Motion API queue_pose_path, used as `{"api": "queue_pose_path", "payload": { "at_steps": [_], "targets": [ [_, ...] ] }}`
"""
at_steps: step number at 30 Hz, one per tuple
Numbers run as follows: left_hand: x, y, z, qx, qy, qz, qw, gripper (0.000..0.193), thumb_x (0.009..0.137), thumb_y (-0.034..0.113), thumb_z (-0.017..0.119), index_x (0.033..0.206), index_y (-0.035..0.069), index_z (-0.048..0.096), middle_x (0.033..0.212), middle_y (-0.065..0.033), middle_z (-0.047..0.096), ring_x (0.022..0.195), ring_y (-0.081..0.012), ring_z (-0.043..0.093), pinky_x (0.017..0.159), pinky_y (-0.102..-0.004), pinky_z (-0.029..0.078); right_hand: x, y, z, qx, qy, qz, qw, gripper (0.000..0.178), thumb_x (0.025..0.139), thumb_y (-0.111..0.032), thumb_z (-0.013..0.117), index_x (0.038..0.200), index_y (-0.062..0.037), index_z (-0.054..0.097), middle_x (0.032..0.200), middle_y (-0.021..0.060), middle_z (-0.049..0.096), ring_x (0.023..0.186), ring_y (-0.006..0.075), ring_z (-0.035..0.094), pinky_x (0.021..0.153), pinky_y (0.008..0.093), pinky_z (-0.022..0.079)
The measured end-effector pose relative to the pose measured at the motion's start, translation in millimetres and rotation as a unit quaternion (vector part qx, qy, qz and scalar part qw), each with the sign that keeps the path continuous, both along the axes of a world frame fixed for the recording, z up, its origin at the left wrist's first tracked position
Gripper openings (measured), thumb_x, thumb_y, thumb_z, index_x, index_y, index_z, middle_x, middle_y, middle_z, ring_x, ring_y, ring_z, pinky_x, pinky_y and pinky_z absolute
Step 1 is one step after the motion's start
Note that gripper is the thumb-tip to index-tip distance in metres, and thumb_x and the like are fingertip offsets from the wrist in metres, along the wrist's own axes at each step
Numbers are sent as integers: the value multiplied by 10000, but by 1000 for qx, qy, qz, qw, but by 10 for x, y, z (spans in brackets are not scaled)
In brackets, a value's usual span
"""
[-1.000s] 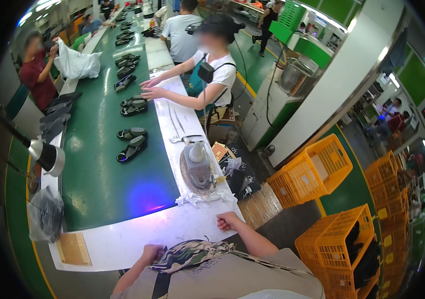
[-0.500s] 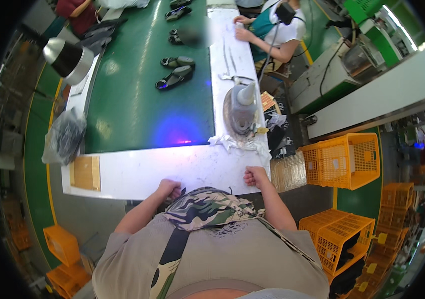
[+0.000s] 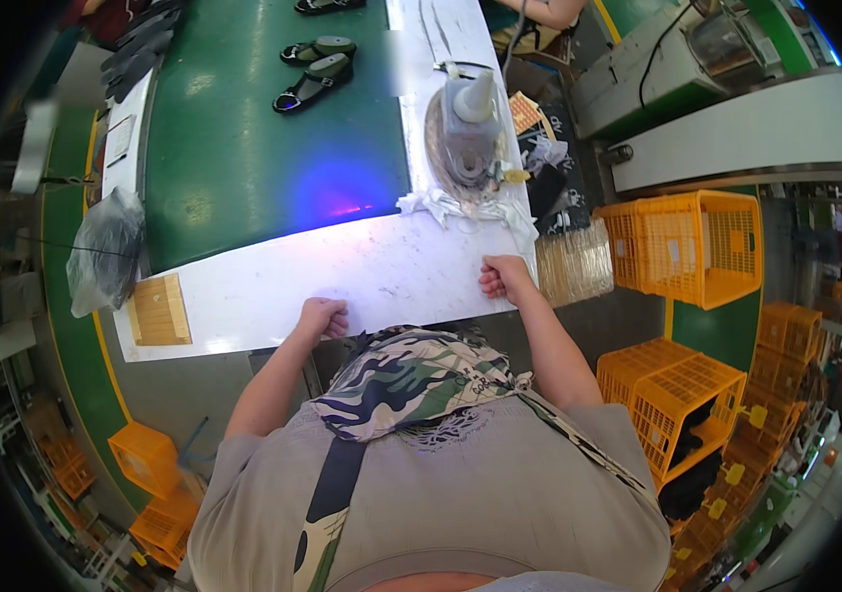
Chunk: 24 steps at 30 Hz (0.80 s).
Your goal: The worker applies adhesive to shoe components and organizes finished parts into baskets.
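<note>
My left hand (image 3: pixel 324 318) rests closed at the near edge of the white tabletop (image 3: pixel 273 281), its fingers curled in with nothing showing in them. Farther right, my right hand (image 3: pixel 507 279) is also a loose fist on the tabletop, near its right corner. A cloudy squeeze bottle (image 3: pixel 471 123) with a cone-shaped tip stands in a stained holder beyond my right hand, and crumpled white cloth (image 3: pixel 465 208) lies around its base. Beyond the tabletop, a pair of dark strappy sandals (image 3: pixel 313 84) lies on the green conveyor belt (image 3: pixel 233 168). Neither hand touches them.
A blue light spot (image 3: pixel 347 197) falls on the belt's near end. At left are a grey plastic bag (image 3: pixel 105 252) and a brown board (image 3: pixel 159 310). Orange crates (image 3: pixel 682 247) stand at right, others at lower left (image 3: pixel 145 459). Another person's arm (image 3: pixel 551 12) shows at the top.
My view has tilted, so the table and hands sit higher in the picture. The sandals are slightly nearer relative to the bottle. Both hands stay closed on the tabletop.
</note>
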<state>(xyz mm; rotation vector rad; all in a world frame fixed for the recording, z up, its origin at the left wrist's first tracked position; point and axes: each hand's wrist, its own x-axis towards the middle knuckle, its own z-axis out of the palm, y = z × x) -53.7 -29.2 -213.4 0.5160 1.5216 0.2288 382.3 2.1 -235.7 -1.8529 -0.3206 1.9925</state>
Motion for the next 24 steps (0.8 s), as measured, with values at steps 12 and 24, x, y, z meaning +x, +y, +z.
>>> {"api": "queue_pose_path", "payload": {
  "at_steps": [12, 24],
  "targets": [
    [176, -32, -1, 15, 49, 11, 999, 268, 830, 267, 643, 759, 9, 634, 647, -125, 651, 465, -203, 613, 414, -306, 502, 61, -95, 44, 45, 52, -12, 998, 208, 888, -257, 647, 889, -55, 595, 737, 87, 671, 550, 185, 654, 469, 314, 534],
    [436, -358, -172, 164, 165, 97, 968, 253, 842, 217, 632, 741, -14, 620, 614, -95, 623, 467, -173, 594, 440, -287, 481, 590, 979, 360, 267, -42, -253, 929, 174, 830, -110, 672, 971, -53, 586, 811, 51, 643, 631, 144, 635, 467, 245, 440]
  ]
}}
